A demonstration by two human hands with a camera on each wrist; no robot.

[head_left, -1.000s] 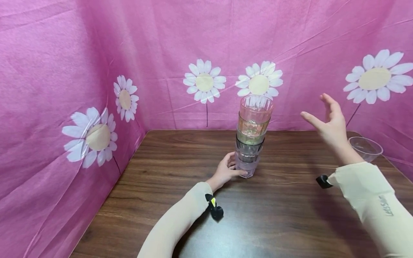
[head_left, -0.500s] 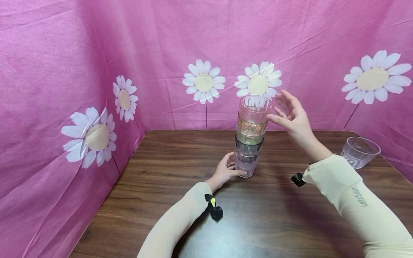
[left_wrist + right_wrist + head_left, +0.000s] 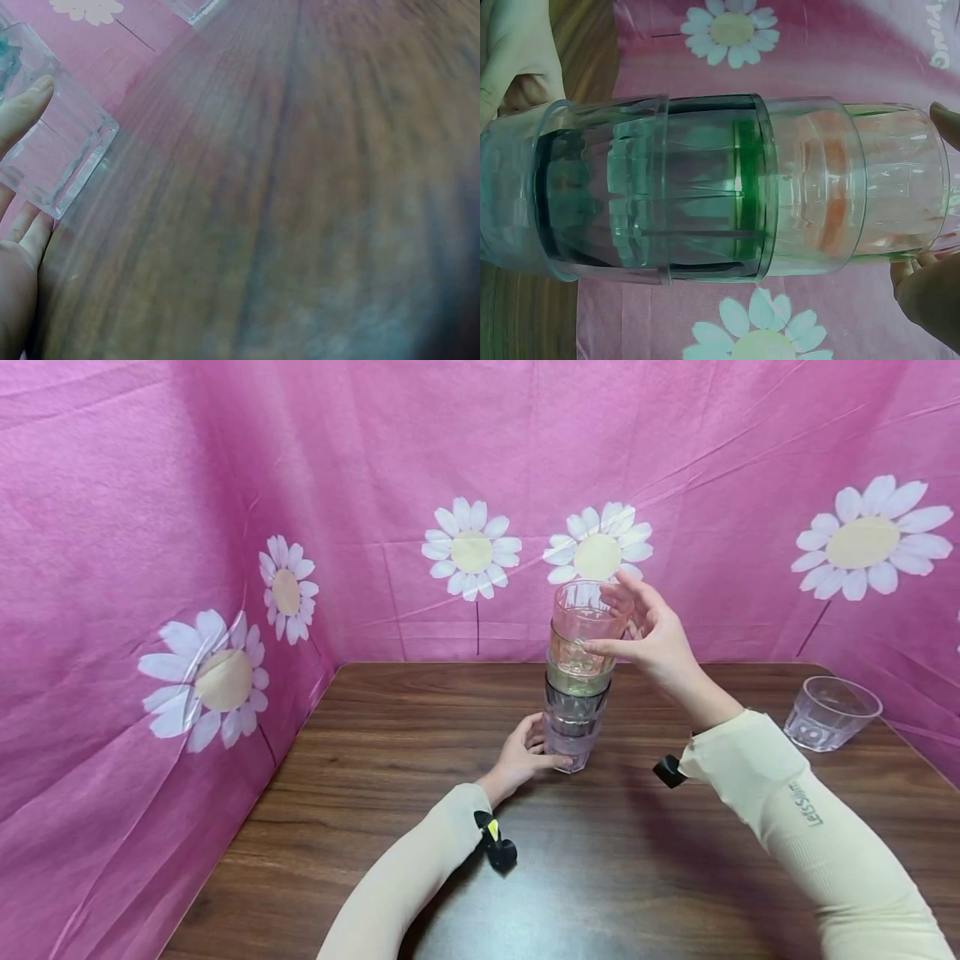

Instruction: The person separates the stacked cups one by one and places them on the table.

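A tall stack of nested clear plastic tumblers stands on the table in the head view, leaning slightly right toward its top. From the top come a pink tumbler [image 3: 581, 620], a yellowish-green one [image 3: 570, 677], a dark grey one [image 3: 576, 703] and a pale lilac one [image 3: 570, 750] lowest. My left hand [image 3: 517, 758] grips the lilac tumbler by its base, thumb in front; the left wrist view shows the thumb [image 3: 28, 109] against its wall. Around the pink tumbler curls my right hand [image 3: 656, 639], thumb across the front and fingers behind.
One separate clear tumbler [image 3: 832, 717] stands upright at the table's right side. The brown wood-grain table [image 3: 390, 743] ends at a pink cloth [image 3: 360, 527] with daisies, hanging behind and along the sides.
My right hand has come left from the right side of the table to the stack's top and taken hold of the pink tumbler. The left hand has stayed put.
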